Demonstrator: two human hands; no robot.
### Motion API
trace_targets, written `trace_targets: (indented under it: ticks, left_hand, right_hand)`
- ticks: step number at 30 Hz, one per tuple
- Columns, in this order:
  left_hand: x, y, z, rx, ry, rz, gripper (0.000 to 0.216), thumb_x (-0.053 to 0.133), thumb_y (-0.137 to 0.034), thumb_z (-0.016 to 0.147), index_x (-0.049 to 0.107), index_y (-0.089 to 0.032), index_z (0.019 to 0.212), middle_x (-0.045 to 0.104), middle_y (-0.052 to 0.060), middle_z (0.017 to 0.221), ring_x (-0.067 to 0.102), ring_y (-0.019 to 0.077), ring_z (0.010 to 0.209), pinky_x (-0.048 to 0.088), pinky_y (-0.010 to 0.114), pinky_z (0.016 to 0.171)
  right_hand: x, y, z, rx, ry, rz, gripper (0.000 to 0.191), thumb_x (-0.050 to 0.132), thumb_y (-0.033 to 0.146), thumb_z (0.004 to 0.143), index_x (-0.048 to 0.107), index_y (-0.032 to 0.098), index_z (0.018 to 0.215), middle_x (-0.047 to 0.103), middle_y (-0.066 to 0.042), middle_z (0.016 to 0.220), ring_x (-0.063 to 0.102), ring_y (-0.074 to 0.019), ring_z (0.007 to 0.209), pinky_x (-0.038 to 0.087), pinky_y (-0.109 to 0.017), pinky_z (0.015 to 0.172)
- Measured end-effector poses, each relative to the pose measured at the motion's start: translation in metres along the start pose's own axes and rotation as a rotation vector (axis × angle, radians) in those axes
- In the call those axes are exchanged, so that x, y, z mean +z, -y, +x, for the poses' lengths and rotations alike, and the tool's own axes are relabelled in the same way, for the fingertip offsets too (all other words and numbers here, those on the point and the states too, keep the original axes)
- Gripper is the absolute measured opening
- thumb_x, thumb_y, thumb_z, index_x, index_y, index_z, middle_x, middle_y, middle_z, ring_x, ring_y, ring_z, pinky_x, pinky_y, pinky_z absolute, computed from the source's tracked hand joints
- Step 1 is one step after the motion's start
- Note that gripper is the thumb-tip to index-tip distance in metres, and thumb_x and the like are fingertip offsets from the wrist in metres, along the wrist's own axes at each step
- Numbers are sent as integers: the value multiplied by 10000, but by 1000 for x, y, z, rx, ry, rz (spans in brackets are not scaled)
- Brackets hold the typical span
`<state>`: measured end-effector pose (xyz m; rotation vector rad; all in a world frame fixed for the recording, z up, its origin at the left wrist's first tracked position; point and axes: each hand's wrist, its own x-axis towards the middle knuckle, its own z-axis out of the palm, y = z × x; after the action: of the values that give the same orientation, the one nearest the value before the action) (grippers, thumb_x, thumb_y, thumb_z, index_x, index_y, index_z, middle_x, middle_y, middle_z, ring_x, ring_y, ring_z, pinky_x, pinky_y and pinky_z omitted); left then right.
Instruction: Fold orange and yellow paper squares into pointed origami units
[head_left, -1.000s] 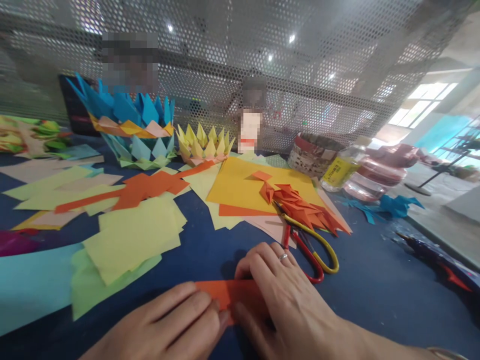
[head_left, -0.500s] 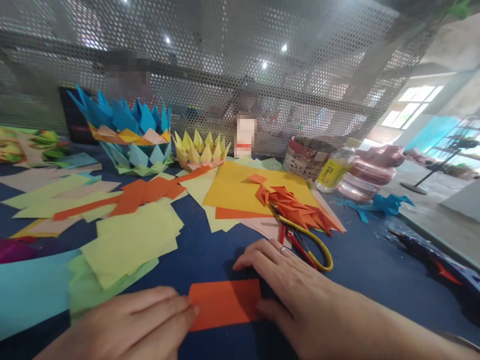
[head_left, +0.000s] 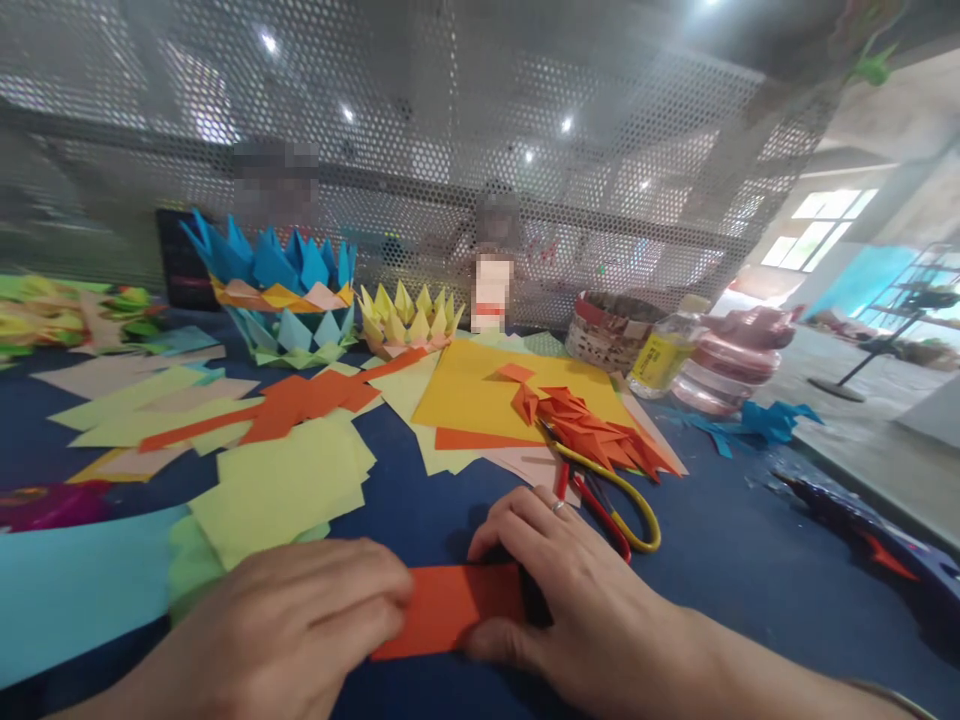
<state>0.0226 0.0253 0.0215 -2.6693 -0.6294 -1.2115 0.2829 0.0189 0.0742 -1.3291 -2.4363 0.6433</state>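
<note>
Steadying orange paper (head_left: pixel 457 605): head cam (only view). Lies flat on blue table (head_left: pixel 720 560), front ctr, btwn the two hands; prob. being kept straight for creasing.
L hand (head_left: pixel 315 610): over paper's L end, fingers together, curled; blurred, so pinch or press – can't tell.
R hand (head_left: pixel 570 570): spread wide, thumb on paper nr lower edge, fingers arched at far edge, R end.
Thumb shift: vs 0.5 s ago, R thumb moved in from R edge onto paper; L fingers now further over L end. Less paper showing. Reads as firmer control at both ends, fold work ongoing.
Scissors (head_left: pixel 611 467): just beyond R hand, unheld.
Folded pcs (head_left: pixel 592 435): orange heap past scissors, partly on yellow sheet (head_left: pixel 457 390). Prob. same kind of work, finished.
Crowns: blue (head_left: pixel 281 260) and yellow (head_left: pixel 411 320), pointed paper rings, far side, L of ctr.
</note>
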Motion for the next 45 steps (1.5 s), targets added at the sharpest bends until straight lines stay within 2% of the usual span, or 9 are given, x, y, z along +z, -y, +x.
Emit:
trace_targets:
  ticks: [4, 8, 13, 18, 21, 27, 30, 34, 45]
  left_hand:
    - [-10, 2, 1, -147, -5, 53, 343, 414, -69, 1008, 670, -223, 1176, 767, 0, 1176, 725, 98, 1096, 525, 135, 1028]
    - [-14, -3, 5, -252, -6, 6, 373, 395, -47, 1026, 648, -224, 1236, 722, 2, 1252, 696, 96, 1159, 515, 146, 1070]
    - [-14, -9, 15, -58, -16, -116, 346, 463, -13, 962, 689, -205, 1141, 749, 23, 1157, 701, 123, 1137, 566, 166, 991]
    - [-11, -9, 20, 11, 78, -133, 339, 491, -85, 928, 664, -208, 1193, 742, 26, 1243, 663, 151, 1236, 527, 235, 1090]
    - [-9, -11, 23, 36, 63, -131, 423, 459, 11, 840, 671, -224, 1120, 760, -11, 1233, 663, 126, 1236, 453, 249, 1164]
    - [-9, -11, 28, 90, 154, -173, 383, 428, 20, 897, 675, -203, 1087, 777, -11, 932, 739, 146, 975, 548, 275, 959]
    - [-8, -10, 23, 57, 201, -161, 325, 459, -15, 930, 676, -219, 1060, 759, 8, 934, 733, 166, 927, 571, 286, 853]
    - [-4, -11, 13, 49, 252, -191, 312, 462, -5, 938, 674, -215, 1030, 730, 15, 983, 679, 156, 858, 531, 283, 776]
    - [-3, -12, 14, 42, 280, -349, 355, 425, 48, 865, 661, -182, 998, 721, 25, 992, 661, 158, 921, 499, 299, 821]
  right_hand:
    - [5, -2, 3, -81, -98, 70, 279, 875, 86, 818, 640, 204, 911, 687, 3, 968, 651, -178, 882, 521, -309, 831]
    - [6, -8, 0, -307, -222, 74, 254, 595, -45, 924, 613, 208, 905, 699, -6, 887, 630, -159, 827, 501, -279, 794]
    - [3, -11, -3, -469, -249, -68, 270, 461, 5, 1006, 604, 206, 896, 731, -32, 848, 647, -187, 900, 502, -324, 850]
    - [3, -12, 0, -487, -264, -66, 310, 453, -33, 968, 630, 213, 900, 755, -28, 893, 693, -170, 977, 513, -307, 896]
    - [2, -15, 2, -492, -281, -112, 325, 452, -49, 940, 645, 207, 886, 743, -33, 878, 684, -179, 1003, 517, -309, 901]
    - [-2, -11, 1, -581, -168, -166, 283, 459, -4, 938, 645, 173, 1056, 760, -59, 987, 666, -185, 991, 509, -363, 941]
    - [-4, -6, -1, -621, -76, -143, 201, 553, 66, 958, 665, 199, 1060, 779, -33, 1088, 677, -174, 1057, 481, -374, 1001]
    - [-6, -4, -1, -621, -36, -130, 88, 670, 202, 1025, 707, 218, 946, 789, 9, 993, 676, -167, 1057, 455, -372, 1006]
    - [-8, -14, 8, -505, 64, 172, 223, 834, 349, 931, 766, 179, 803, 743, 4, 943, 724, -132, 1002, 466, -305, 981]
